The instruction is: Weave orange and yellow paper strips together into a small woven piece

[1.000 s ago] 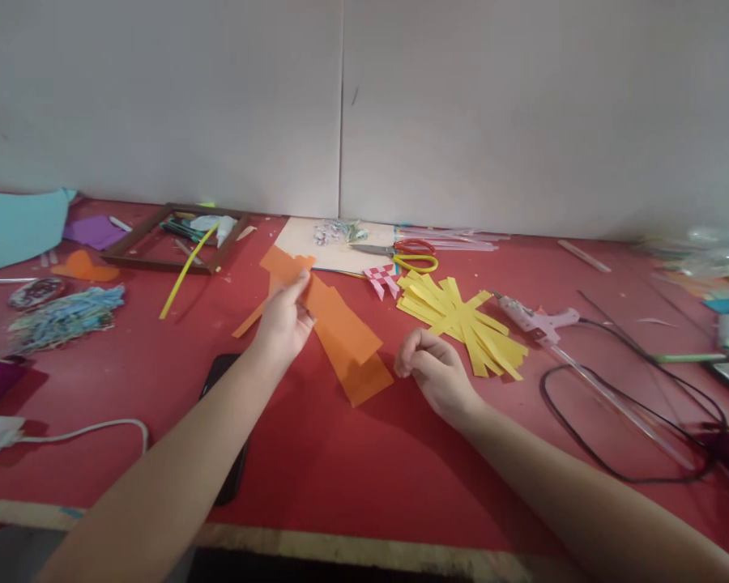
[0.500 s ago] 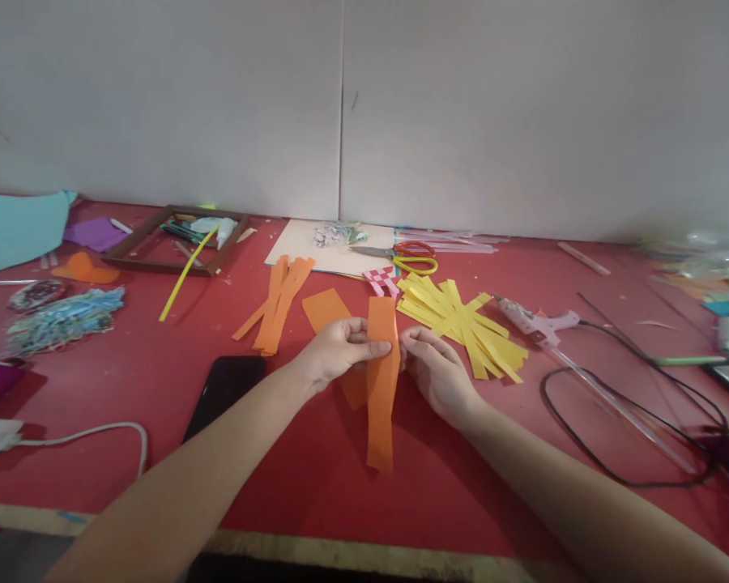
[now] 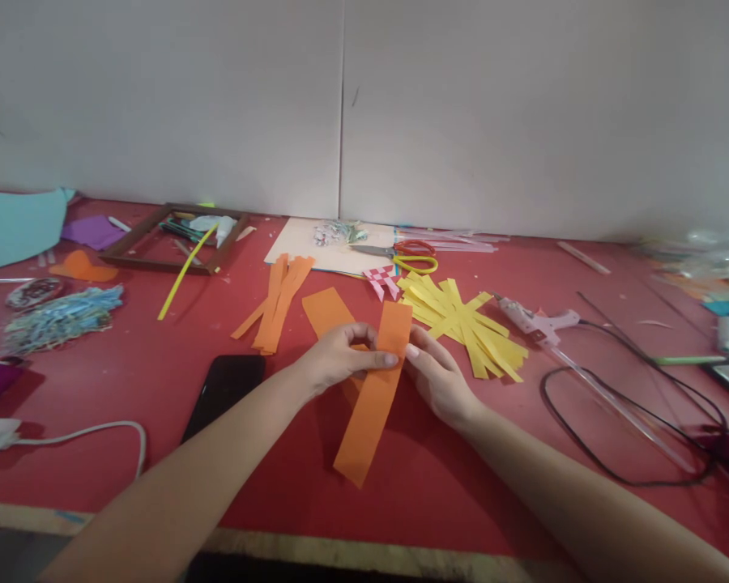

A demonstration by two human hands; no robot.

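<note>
My left hand (image 3: 346,355) pinches an orange paper strip (image 3: 370,413), thumb on its front face. The strip tilts, its top end leaning right and its lower end to the left. At its right edge my right hand (image 3: 437,368) is closed, thumb and fingers on the paper near the left thumb; its fingertips are partly hidden behind the strip. Another orange paper piece (image 3: 328,310) lies on the table behind my left hand. A small pink-and-white woven paper piece (image 3: 381,281) is just beyond the held strip.
Yellow paper strips (image 3: 462,320) fan out right of centre, with scissors (image 3: 416,257) behind. A pink glue gun (image 3: 538,322) and its black cord lie to the right. More orange strips (image 3: 274,304), a black phone (image 3: 224,389) and a wooden frame (image 3: 158,261) stand left.
The orange strip has turned from upright to slanted, its lower end swinging left and its top shifting right. My right hand has closed onto its right edge.
</note>
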